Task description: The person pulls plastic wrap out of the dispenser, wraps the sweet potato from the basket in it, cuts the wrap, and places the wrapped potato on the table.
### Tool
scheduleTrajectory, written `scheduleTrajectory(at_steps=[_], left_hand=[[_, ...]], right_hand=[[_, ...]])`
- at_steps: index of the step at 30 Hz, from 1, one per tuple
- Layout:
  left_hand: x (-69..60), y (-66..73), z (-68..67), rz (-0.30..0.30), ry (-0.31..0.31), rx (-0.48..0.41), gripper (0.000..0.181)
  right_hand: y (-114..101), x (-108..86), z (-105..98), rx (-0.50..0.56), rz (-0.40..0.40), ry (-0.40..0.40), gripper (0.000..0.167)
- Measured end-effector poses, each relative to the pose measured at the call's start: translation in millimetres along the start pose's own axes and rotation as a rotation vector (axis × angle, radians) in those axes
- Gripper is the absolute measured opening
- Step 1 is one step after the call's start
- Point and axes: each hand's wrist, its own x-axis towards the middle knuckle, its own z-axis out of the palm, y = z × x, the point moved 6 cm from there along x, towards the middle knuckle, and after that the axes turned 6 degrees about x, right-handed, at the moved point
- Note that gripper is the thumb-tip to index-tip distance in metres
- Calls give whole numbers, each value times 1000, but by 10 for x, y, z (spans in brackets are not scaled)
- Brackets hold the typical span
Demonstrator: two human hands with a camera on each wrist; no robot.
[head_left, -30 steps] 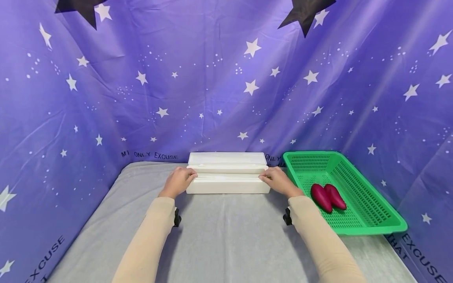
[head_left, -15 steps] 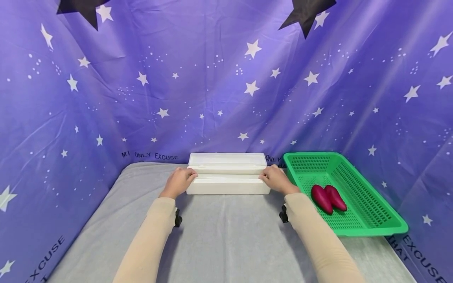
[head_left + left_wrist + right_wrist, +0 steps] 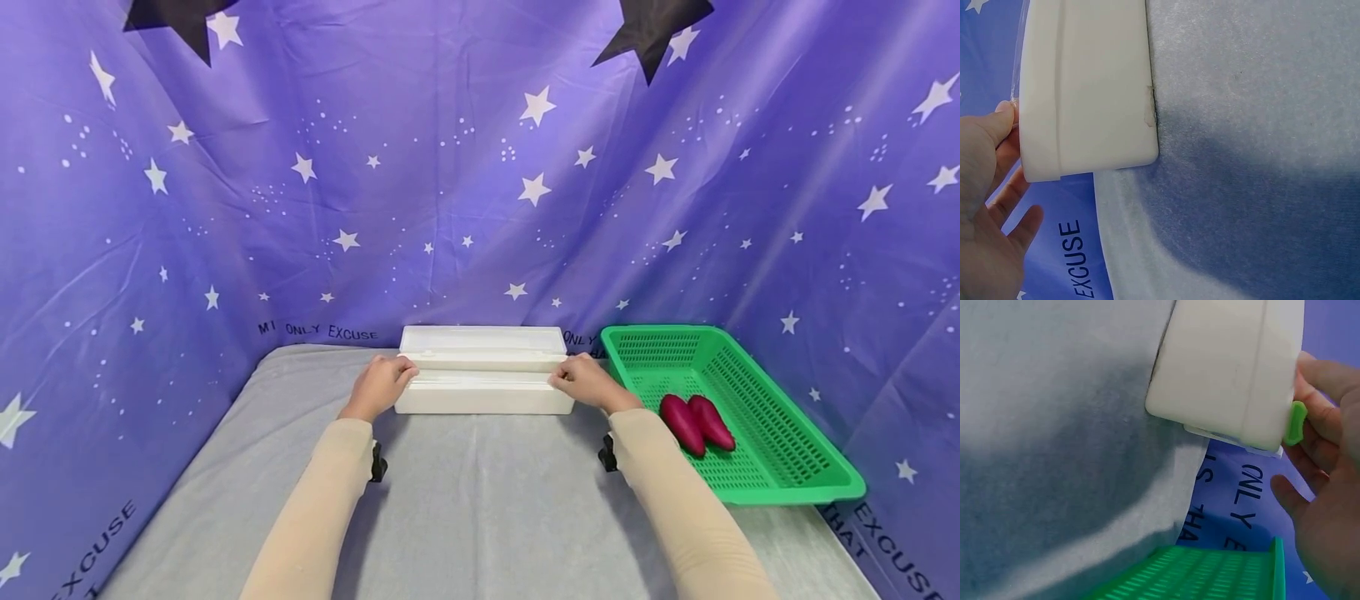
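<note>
The left hand (image 3: 377, 387) pinches a clear film (image 3: 1019, 62) between thumb and finger, at the left end of the long white box (image 3: 483, 399). The right hand (image 3: 590, 382) pinches the same film at the right end; a small green piece (image 3: 1296, 423) sits close by its fingers. The lid (image 3: 483, 338) stands raised behind. The box rests on the grey cloth (image 3: 472, 508). To its right, a green basket (image 3: 787, 495) contains two dark red oblong things (image 3: 681, 423).

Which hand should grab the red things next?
Likely the right hand: it's nearer the green basket holding both red things; the left hand is at the left end of the white box.
</note>
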Motion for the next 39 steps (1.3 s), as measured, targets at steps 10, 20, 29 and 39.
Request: scheduleTrajectory(at_steps=[10,20,29,39], left_hand=[[27,4,-8,-24,-1,6,18],[33,54,-80,-13,21,5,20],[31,49,-98,-31,8,-12,22],[-9,87,-168,-11,17,-79,25]], right_hand=[[-123,31,-35,-121,-66,6,38],[-133,26,-45,-152,-49,6,36],[-157,7,-68,-75,10,24,32],[-109,-32,-81,19,30,31,19]])
